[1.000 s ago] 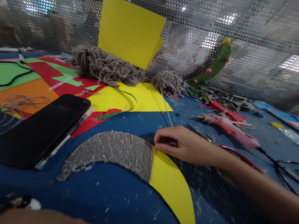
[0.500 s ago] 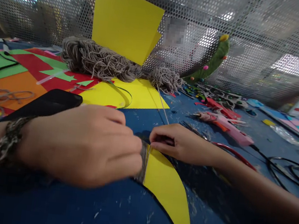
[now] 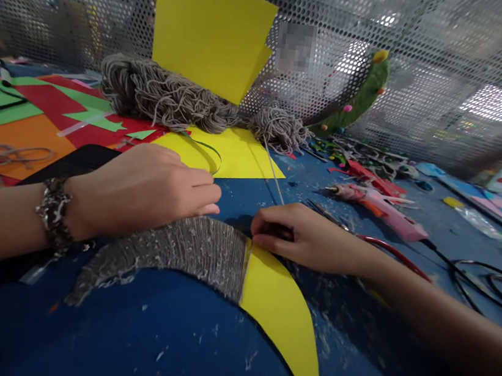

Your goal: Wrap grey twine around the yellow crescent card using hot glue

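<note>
A yellow crescent-shaped card (image 3: 284,303) lies on the blue table. Its left part is covered by closely wound grey cord (image 3: 187,247). My right hand (image 3: 293,234) pinches the cord strand (image 3: 275,176) at the crescent's upper edge, where the winding meets bare yellow. From there the strand runs back to a small heap of grey cord (image 3: 279,130). My left hand (image 3: 154,184), wearing a bracelet, is at the upper edge of the wound part, fingers curled together. Its palm side is hidden, so I cannot see whether anything is in it.
Behind stand a large cord bundle (image 3: 162,93) and an upright yellow sheet (image 3: 209,28) against perforated metal. A pink glue gun (image 3: 386,215) with a black cable lies right. Coloured paper (image 3: 18,132) and a black flat object (image 3: 74,158) are left. A green crescent (image 3: 364,98) leans at the back.
My left hand has moved up, back and to the left, off the winding's edge, uncovering the cord-wrapped part. My right hand stays pinched on the strand in nearly the same place.
</note>
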Motion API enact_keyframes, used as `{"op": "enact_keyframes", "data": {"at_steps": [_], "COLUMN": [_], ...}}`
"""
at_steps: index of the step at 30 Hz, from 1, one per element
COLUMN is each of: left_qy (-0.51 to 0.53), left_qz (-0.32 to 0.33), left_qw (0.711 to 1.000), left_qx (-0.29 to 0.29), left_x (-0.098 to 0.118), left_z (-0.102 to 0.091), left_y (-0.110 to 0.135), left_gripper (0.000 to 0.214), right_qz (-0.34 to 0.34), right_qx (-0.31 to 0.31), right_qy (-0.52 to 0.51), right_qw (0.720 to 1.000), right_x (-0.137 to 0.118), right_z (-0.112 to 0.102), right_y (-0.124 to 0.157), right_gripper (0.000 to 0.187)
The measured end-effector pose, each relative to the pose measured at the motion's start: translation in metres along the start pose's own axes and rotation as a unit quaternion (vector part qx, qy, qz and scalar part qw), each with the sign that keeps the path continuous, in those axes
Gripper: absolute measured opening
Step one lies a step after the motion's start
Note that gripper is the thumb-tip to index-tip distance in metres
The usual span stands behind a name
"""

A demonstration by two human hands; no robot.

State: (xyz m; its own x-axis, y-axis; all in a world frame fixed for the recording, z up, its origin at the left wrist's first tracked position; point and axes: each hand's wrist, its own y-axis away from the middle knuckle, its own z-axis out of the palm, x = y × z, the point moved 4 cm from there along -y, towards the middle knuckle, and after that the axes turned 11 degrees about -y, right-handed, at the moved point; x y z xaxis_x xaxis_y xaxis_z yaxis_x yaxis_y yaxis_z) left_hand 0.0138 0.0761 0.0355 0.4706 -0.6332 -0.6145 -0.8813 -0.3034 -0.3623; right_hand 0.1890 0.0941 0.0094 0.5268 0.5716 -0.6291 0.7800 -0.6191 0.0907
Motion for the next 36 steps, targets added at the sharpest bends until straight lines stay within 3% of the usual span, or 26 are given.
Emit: {"op": "enact_keyframes", "data": {"at_steps": [3,8,15,24,36], "left_qy": [-0.002,-0.046,-0.019,-0.026,0.015], "left_qz": [-0.007,0.005,0.012,-0.004,0.024], "left_qw": [1.000,0.999,0.999,0.999,0.999], "left_qx": [-0.013,0.023,0.026,-0.027,-0.032], "left_x": [0.003,0.006,0.006,0.006,0.010], "left_z": [0.002,-0.005,-0.005,0.005,0.000], "left_y": [-0.001,-0.001,-0.001,-0.001,-0.002], "left_gripper": [0.037,0.035,0.033,0.023,0.020], "right_qz": [-0.003,-0.007,-0.006,-0.004,-0.011], "right_qx": [0.006,0.005,0.006,0.005,-0.001], "right_qy": [0.000,0.006,0.016,-0.003,0.006], "right_qw": [1.000,1.000,1.000,1.000,1.000], "right_x": [0.000,0.000,0.000,0.000,0.000], "right_z": [0.000,0.000,0.000,0.001,0.000], "right_y": [0.000,0.000,-0.001,0.000,0.001], "right_gripper": [0.011,0.012,0.012,0.013,0.012]}}
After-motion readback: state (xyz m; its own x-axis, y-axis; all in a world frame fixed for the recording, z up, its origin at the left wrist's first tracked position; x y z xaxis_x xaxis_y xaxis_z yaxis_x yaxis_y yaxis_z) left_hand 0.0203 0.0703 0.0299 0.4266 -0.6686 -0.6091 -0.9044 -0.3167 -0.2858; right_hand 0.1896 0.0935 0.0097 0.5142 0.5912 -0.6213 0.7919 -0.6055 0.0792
